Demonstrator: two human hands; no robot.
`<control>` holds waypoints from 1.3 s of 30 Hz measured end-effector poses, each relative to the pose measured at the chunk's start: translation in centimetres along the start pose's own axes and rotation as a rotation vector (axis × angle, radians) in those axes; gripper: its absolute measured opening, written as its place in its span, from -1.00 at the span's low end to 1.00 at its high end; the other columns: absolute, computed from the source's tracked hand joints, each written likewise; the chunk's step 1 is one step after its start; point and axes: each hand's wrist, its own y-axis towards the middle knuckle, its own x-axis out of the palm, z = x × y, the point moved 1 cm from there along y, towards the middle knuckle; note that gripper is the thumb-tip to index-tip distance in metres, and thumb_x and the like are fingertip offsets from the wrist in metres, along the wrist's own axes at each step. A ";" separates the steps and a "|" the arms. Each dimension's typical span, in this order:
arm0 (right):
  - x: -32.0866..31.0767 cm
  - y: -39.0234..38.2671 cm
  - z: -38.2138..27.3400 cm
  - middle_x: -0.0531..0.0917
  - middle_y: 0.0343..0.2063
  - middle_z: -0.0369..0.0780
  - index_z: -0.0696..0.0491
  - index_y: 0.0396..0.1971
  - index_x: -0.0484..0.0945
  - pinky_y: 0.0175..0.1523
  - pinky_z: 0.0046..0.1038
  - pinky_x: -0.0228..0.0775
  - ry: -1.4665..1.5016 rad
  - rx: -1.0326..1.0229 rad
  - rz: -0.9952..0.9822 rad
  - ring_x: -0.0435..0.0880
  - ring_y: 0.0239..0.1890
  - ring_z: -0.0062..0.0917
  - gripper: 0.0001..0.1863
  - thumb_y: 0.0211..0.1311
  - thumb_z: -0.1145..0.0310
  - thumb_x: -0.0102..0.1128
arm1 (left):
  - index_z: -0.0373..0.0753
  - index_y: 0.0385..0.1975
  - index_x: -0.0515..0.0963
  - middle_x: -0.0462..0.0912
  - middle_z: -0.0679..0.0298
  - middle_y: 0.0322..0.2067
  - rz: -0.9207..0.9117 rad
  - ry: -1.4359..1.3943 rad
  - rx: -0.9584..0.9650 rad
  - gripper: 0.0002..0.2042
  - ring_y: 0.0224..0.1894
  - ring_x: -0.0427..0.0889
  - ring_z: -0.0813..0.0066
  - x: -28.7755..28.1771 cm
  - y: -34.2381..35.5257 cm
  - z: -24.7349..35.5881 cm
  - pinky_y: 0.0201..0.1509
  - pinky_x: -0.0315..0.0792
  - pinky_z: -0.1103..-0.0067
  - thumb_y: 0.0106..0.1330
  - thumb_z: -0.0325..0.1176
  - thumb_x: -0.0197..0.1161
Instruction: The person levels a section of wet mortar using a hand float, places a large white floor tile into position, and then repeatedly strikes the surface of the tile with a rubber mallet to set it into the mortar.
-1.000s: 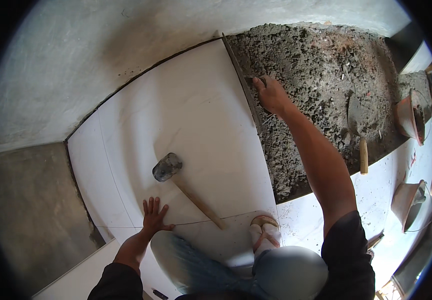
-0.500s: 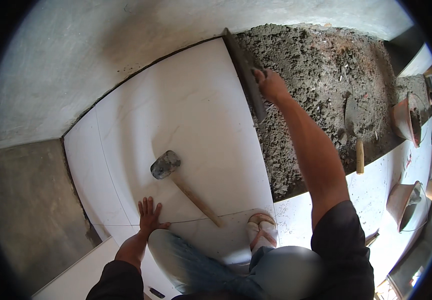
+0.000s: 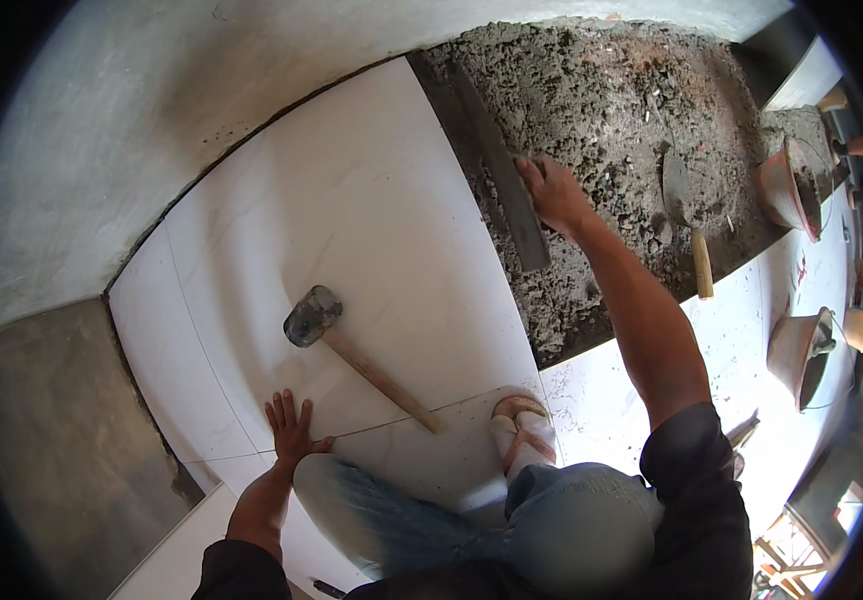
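Observation:
My right hand (image 3: 555, 198) is closed around a long, narrow grey float (image 3: 504, 170), whose blade lies on the rough grey mortar bed (image 3: 602, 120). A smoother dark strip of mortar shows between the blade and the edge of the white tile (image 3: 392, 210). With fingers spread, my left hand (image 3: 292, 432) presses flat on the tiles near a joint. Just beyond it a rubber mallet (image 3: 315, 317) rests on the tile, its wooden handle slanting back toward my foot. How my right fingers wrap the float's grip is partly hidden.
A pointed trowel (image 3: 676, 185) with a wooden handle lies on the mortar at right. Two buckets (image 3: 784, 195) (image 3: 798, 350) stand farther right. A plastered wall (image 3: 282, 60) borders the far side. My sandalled foot (image 3: 524, 430) rests beside the mortar's near corner. People's feet show at far right.
The float has moved right, away from the tile edge, and a smoothed strip of mortar shows beside the tile. My left hand stays on the tiles. The whole view has shifted slightly.

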 end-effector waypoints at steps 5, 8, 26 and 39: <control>2.3 -2.5 1.0 0.55 -0.07 0.18 0.25 -0.01 0.45 0.11 -0.14 0.33 -0.046 -0.017 0.052 0.51 0.04 0.04 -0.37 0.43 -0.10 -0.16 | -0.19 0.19 0.31 -0.08 -0.21 0.38 -0.078 -0.006 -0.036 -0.09 0.41 -0.15 -0.34 0.3 0.2 -0.2 0.40 -0.26 -0.15 -0.13 0.29 0.32; 3.0 -3.0 1.5 0.55 -0.06 0.17 0.24 -0.01 0.46 0.11 -0.13 0.33 -0.030 0.003 -0.013 0.52 0.04 0.04 -0.38 0.44 -0.10 -0.17 | -0.21 0.18 0.32 -0.08 -0.22 0.38 0.038 0.022 0.034 -0.10 0.41 -0.15 -0.34 0.4 0.2 -0.1 0.40 -0.25 -0.14 -0.13 0.29 0.32; 3.7 -2.4 3.5 0.60 -0.24 0.23 0.26 -0.04 0.36 0.00 -0.07 0.43 -0.156 0.025 0.131 0.58 -0.10 0.14 -0.42 0.41 -0.06 -0.10 | -0.19 0.29 0.23 -0.13 -0.18 0.41 0.062 0.000 0.046 -0.09 0.42 -0.14 -0.31 0.1 0.0 0.2 0.41 -0.26 -0.12 -0.07 0.18 0.32; 2.7 -10.5 5.7 0.61 -0.20 0.14 0.18 -0.07 0.43 -0.03 -0.11 0.39 -0.067 -0.016 0.022 0.60 -0.11 0.02 -0.45 0.45 -0.07 -0.21 | -0.22 0.27 0.24 -0.09 -0.18 0.40 0.034 0.033 0.017 -0.12 0.42 -0.13 -0.28 0.0 0.6 0.2 0.42 -0.25 -0.07 0.01 0.26 0.22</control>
